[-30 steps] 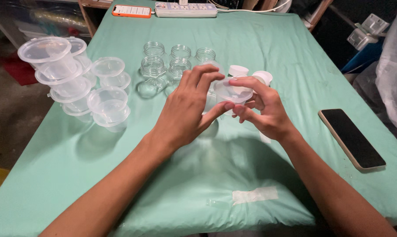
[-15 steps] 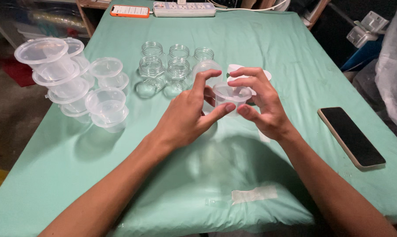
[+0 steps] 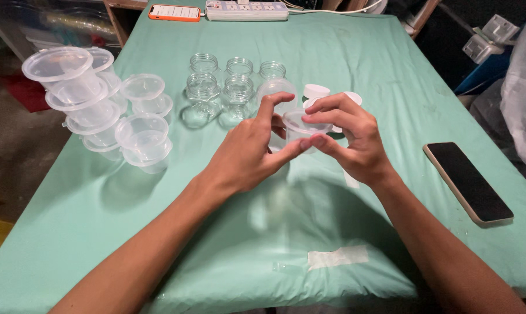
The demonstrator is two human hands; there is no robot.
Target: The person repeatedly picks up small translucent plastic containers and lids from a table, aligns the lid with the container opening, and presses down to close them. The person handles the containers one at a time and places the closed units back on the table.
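Hands now higher vs a sec ago: your left hand [image 3: 248,154] & right hand [image 3: 350,139] both pinch, fingers curled, the small clear plastic cup [image 3: 301,125] above the green cloth [image 3: 333,52].

Green-clothed table [image 3: 356,52] (dim room).

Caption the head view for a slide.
Left hand and right hand hold a small clear plastic cup above a green-covered table, glass jars behind.
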